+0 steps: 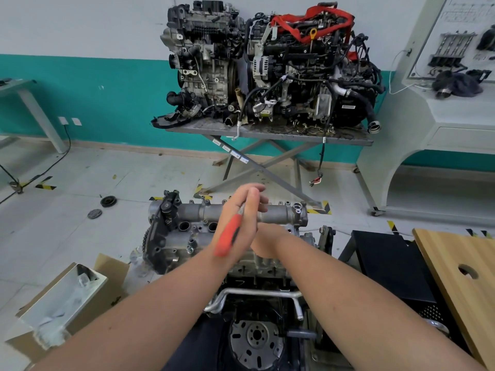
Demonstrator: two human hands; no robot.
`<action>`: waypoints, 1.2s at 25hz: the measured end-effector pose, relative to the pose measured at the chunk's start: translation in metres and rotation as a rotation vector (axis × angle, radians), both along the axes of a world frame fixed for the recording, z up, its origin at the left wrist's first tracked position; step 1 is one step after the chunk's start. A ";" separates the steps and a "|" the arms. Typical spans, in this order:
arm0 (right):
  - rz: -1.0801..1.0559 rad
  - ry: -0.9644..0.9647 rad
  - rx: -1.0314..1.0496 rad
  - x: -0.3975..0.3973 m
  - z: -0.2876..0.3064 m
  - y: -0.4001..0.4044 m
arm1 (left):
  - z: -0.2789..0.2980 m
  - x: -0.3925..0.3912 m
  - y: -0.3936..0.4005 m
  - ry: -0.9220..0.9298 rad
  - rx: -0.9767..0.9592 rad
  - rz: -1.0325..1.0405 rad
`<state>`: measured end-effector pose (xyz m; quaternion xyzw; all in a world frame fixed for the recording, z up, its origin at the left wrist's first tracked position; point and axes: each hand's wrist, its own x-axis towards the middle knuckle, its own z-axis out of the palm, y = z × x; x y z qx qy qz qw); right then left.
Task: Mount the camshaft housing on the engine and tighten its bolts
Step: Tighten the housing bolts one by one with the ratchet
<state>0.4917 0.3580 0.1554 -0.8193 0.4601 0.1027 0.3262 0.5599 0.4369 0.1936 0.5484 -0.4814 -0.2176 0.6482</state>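
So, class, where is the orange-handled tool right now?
In the head view it sits mid-frame, the orange-handled tool held in the left hand, above the camshaft housing.

two spare engines (267,65) | scissor stand (267,135) | cardboard box (67,298)

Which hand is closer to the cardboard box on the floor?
Left. The left hand, with the orange-handled tool against it, is above the engine on the side toward the cardboard box. The right hand sits just beyond it, farther from the box.
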 end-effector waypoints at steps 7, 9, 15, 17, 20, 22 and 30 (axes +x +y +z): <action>0.163 0.100 -0.178 -0.002 0.007 0.009 | 0.014 0.017 -0.010 0.867 0.309 -0.099; 0.162 0.107 -0.183 -0.002 0.006 0.009 | 0.022 0.028 -0.014 0.749 0.464 -0.132; 0.146 0.101 -0.151 -0.006 0.005 0.007 | 0.057 0.033 -0.023 -0.005 0.755 -0.144; 0.135 0.100 -0.144 -0.006 0.004 0.006 | 0.066 0.032 -0.026 -0.427 0.748 -0.118; 0.137 0.108 -0.136 -0.005 0.001 0.005 | 0.079 0.027 -0.029 -0.977 0.702 -0.089; 0.131 0.094 -0.137 -0.006 0.000 0.004 | 0.075 0.019 -0.025 -1.312 0.620 -0.077; 0.170 0.085 -0.240 -0.003 0.000 0.007 | 0.018 0.018 -0.012 -0.951 0.093 0.102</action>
